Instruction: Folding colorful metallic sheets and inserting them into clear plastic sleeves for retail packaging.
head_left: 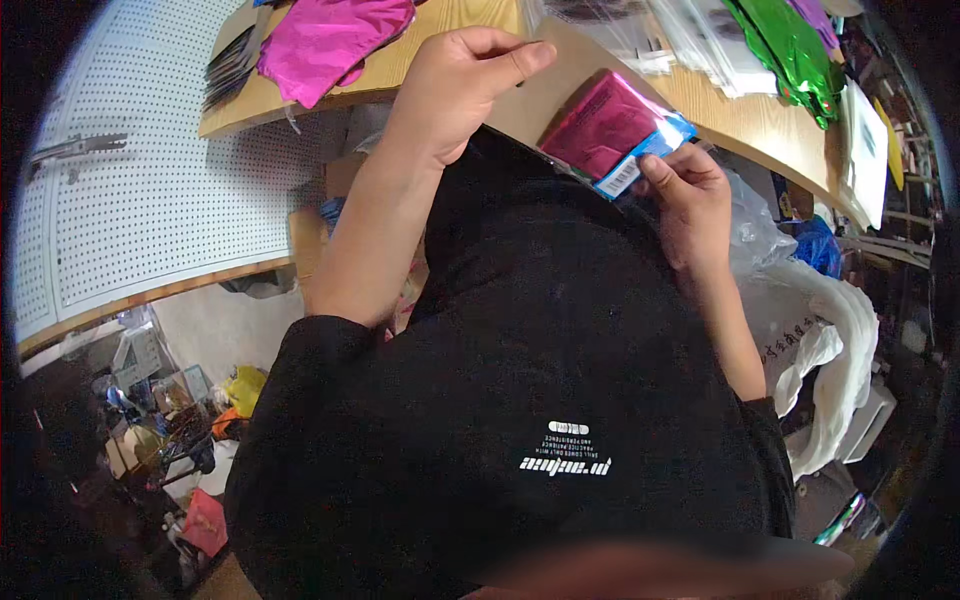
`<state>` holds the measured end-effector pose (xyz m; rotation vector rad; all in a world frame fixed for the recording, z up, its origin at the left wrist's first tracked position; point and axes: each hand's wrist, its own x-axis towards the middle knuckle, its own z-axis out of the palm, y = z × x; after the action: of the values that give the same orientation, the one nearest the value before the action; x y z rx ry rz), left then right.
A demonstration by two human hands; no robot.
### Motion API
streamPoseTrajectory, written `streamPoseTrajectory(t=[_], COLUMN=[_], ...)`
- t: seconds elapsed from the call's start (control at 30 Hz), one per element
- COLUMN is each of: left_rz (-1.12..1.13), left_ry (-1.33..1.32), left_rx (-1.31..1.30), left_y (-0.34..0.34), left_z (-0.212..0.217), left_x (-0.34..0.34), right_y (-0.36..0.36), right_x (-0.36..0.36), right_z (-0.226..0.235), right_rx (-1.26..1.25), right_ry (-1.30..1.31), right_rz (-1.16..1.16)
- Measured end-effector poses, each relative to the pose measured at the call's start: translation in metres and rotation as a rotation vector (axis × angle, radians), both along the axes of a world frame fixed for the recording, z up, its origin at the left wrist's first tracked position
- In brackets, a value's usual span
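My right hand [695, 200] grips a clear plastic packet [605, 125] by its lower right corner, thumb on top. Folded crimson foil shows inside it, along with a blue label bearing a barcode. Up and to the left, my left hand [465, 85] is closed in a pinch, its thumb pointing right over a plain tan area [530, 95] beside the packet. Whatever lies between those fingertips is too thin or hidden to make out. Both hands are at the near edge of the wooden table [470, 15], above my black shirt.
Pink foil [335, 45] lies on the table at the left, near a stack of dark-edged cards [232, 65]. Clear plastic sleeves [700, 50] and green foil [790, 60] cover the right part. White pegboard [180, 180] stands at left; a white plastic sack [840, 320] sits low at right.
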<state>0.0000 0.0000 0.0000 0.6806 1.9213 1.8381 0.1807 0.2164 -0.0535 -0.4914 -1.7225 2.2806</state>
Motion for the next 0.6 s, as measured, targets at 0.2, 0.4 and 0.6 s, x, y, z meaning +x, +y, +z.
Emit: streamPoseTrajectory(t=[0.2,0.4,0.6], left_rz=[-0.024,-0.133,0.022], left_ry=[-0.123,-0.101,-0.106], left_rx=[0.164,0.082,0.098], left_y=[0.001,0.005,0.012], left_z=[-0.008,0.005,-0.008], left_x=[-0.003,0.007,0.008], right_y=[-0.001,-0.002,-0.014], right_x=[-0.001,-0.003,-0.008], right_z=[0.004,0.005,0.029], right_rx=[-0.081,-0.123,-0.233], right_ry=[0.050,0.112,0.106], right_rz=[0.022,0.015,-0.052])
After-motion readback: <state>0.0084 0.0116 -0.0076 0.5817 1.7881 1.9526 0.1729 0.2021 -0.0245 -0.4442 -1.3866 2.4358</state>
